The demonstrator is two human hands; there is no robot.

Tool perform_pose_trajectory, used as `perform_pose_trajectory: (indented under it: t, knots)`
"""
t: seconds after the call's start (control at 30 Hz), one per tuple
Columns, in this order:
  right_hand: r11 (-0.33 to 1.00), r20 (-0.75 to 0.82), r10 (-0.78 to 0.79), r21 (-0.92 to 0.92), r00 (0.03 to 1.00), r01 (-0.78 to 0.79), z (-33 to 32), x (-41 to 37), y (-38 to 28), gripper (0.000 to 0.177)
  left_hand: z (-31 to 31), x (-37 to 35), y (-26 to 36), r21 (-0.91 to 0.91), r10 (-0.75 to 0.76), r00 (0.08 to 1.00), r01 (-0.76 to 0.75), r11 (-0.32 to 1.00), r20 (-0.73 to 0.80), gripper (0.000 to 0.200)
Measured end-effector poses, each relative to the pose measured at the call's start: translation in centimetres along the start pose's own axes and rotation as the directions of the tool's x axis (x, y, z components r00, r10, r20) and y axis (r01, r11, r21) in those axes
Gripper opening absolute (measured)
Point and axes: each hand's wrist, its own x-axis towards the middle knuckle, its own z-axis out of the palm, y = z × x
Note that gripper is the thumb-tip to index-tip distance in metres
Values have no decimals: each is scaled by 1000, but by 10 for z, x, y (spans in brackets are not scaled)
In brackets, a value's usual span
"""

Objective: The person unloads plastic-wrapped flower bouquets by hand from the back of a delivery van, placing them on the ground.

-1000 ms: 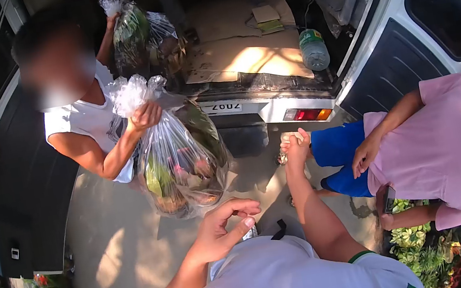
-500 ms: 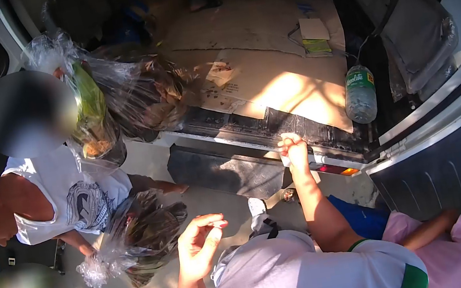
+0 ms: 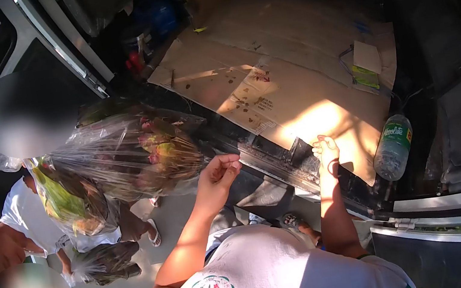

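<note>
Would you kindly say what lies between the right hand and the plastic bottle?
In the head view, only cardboard shows between the right hand and the plastic bottle.

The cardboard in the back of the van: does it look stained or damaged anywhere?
Yes: dark blotches mark the cardboard, toward its left part in the head view. They look odd because the surrounding surface is plainer; their cause isn't visible.

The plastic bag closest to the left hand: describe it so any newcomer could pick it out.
Inside the van lies flattened cardboard. Left of that in the picture, by the person's left hand, is the clear plastic bag. Its larger bulk and pinkish-red plant parts set it apart from the two bags below.
</note>
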Motion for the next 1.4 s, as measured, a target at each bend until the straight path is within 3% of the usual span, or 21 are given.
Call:
perform_pose_trajectory:
  t: [0.17, 0.27, 0.3, 0.4, 0.43, 0.5, 0.6, 0.7, 0.73, 0.83, 0.87, 0.97, 1.07, 1.17, 1.4]
  knots:
    - [984, -46, -6, -178, 999, -2, 27, 0, 4, 19, 14, 64, 42, -9, 141, 978, -142, 990, 153, 21]
    - [998, -121, 52, -13, 991, -54, 37, 7, 13, 20, -11, 86, 50, -42, 167, 962, -162, 986, 218, 21]
    - [998, -124, 42, 41, 991, -37, 35, 8, 14, 22, -25, 88, 51, -40, 94, 974, -88, 995, 208, 21]
    - [970, -129, 29, 244, 991, 3, 39, -3, 1, 31, -73, 110, 42, 23, -45, 998, 46, 999, -51, 23]
    - [990, -206, -24, 135, 978, 52, 36, 16, 5, 17, -87, 125, 37, 6, -64, 984, 66, 998, -164, 23]
    - [932, -45, -26, 360, 999, 41, 15, 34, 9, 13, -126, 153, 20, -84, -50, 964, 30, 996, -259, 20]
    - [955, -309, 144, 292, 940, -50, 22, 26, 8, 12, -154, 172, 28, 31, 58, 953, -51, 998, -299, 18]
    - [991, -335, 125, 77, 934, -105, 28, 6, -6, 16, -151, 196, 48, 130, 138, 962, -109, 986, -237, 17]
    - [992, -344, 124, 40, 931, -117, 31, 3, -11, 8, -149, 207, 51, 123, 202, 966, -183, 975, -161, 16]
    - [996, -234, 45, 80, 971, -27, 1, -8, 9, 7, -126, 213, 57, 158, 203, 969, -181, 971, -139, 16]
    - [999, -299, 42, 29, 953, -34, -23, -7, 25, 11, -116, 215, 51, 163, 227, 969, -209, 964, -101, 18]
    - [984, -457, 173, 121, 873, -131, -35, -26, -2, 17, -85, 215, 25, 188, 220, 975, -218, 958, 7, 18]
    - [986, -508, 168, 96, 844, -139, -57, -34, -8, 20, -68, 200, -6, 352, 142, 980, -182, 918, 138, 22]
    - [985, -533, 172, 69, 829, -160, -70, -35, -5, 22, -60, 180, -16, 517, 101, 952, -244, 821, 290, 29]
    - [982, -449, 189, 83, 873, -170, -54, -18, -2, 21, -78, 168, -21, 522, 34, 980, -134, 843, 196, 33]
